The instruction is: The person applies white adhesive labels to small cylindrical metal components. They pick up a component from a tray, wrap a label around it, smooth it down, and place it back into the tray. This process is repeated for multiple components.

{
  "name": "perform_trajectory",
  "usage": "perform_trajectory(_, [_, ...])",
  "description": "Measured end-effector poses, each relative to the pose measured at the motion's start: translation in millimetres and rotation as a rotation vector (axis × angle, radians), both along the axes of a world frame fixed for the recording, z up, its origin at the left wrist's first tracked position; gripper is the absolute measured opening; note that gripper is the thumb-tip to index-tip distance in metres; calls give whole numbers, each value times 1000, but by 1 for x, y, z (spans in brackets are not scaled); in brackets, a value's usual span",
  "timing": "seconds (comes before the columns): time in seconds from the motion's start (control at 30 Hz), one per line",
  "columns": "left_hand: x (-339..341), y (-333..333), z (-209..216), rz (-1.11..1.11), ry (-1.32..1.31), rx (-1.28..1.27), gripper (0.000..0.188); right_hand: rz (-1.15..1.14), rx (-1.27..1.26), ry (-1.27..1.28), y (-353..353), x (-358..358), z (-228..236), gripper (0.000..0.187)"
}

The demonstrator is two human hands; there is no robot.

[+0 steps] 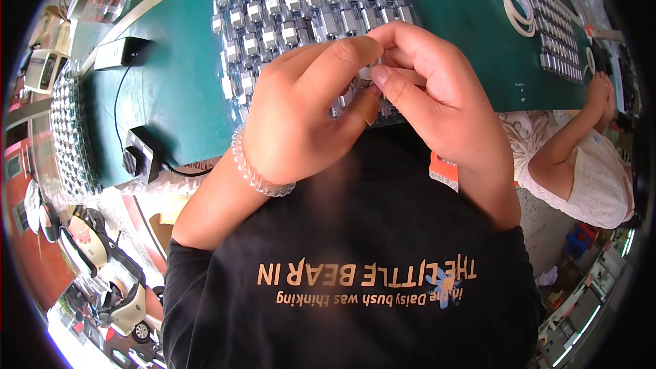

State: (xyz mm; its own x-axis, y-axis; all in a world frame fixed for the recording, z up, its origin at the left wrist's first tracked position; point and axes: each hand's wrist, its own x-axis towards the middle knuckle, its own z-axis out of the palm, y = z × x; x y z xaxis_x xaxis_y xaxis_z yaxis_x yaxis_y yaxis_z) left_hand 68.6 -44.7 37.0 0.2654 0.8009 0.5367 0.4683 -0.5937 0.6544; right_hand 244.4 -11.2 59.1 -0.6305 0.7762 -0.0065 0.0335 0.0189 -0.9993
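Observation:
My left hand point(304, 99) and my right hand point(441, 89) meet over the near edge of a clear plastic tray point(234, 111). Their fingertips are pinched together around a small whitish part point(365, 76), mostly hidden by the fingers. A tan wrap covers the tip of my left thumb, and a clear coiled band circles that wrist. Rows of small grey-and-white block-shaped parts point(273, 5) fill the tray beneath and beyond my hands.
The green table point(174, 96) bears a black-and-white box point(121, 53) and a small black corded device point(142, 155) at left. Another filled tray point(72, 130) lies far left. At right are white rings point(518, 8), a further tray point(560, 37) and a seated person point(577, 157).

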Motion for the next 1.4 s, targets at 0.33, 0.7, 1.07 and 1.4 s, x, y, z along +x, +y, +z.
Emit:
perform_trajectory(0.33, [-1,-12,6,-39,-169,-315,35,37,283,-306,-1,5,14,22])
perform_trajectory(0.7, [-3,-13,-8,-205,-533,-333,34,84,159,-265,-2,9,18,19])
perform_trajectory(1.07, [1,-15,-18,-278,-635,-291,37,98,113,-156,0,11,17,16])
perform_trajectory(1.4, [3,-6,-5,-19,-316,-76,38,41,75,-105,0,7,17,14])
